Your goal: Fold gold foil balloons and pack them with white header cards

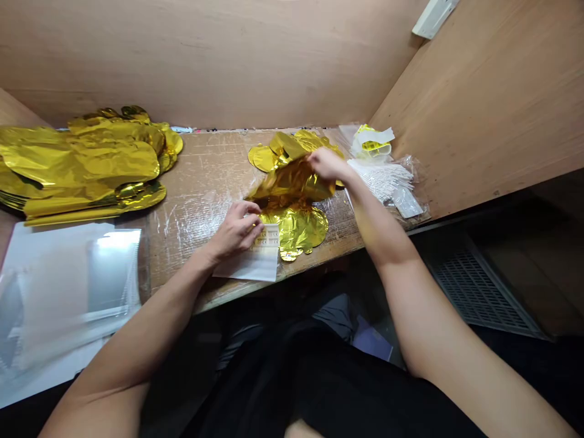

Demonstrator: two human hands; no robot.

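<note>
Hands apart, as I read the feed: right hand [326, 163] pinches up a gold foil balloon [292, 185] above the wooden bench [201, 176]; left hand [235, 231] sits on a printed white card [260, 258] just beside it. Light pinch best, avoids creasing foil.

A: Pile of balloons [86, 164], left side?
B: Shiny gold foil, pale yellow glare, dark creases.
A: Middle balloon [292, 207]?
B: Same gold, brighter yellow where it catches light.
A: Card [258, 261]?
B: White, with small dark print in rows.
A: Surface [201, 237]?
B: Brown wood, streaked with whitish scuffs.
A: Sticks [381, 179]?
B: White.
A: Wall [196, 61]?
B: Pinkish tan, faint wood grain.
A: Clothing [301, 383]?
B: Black.
</note>
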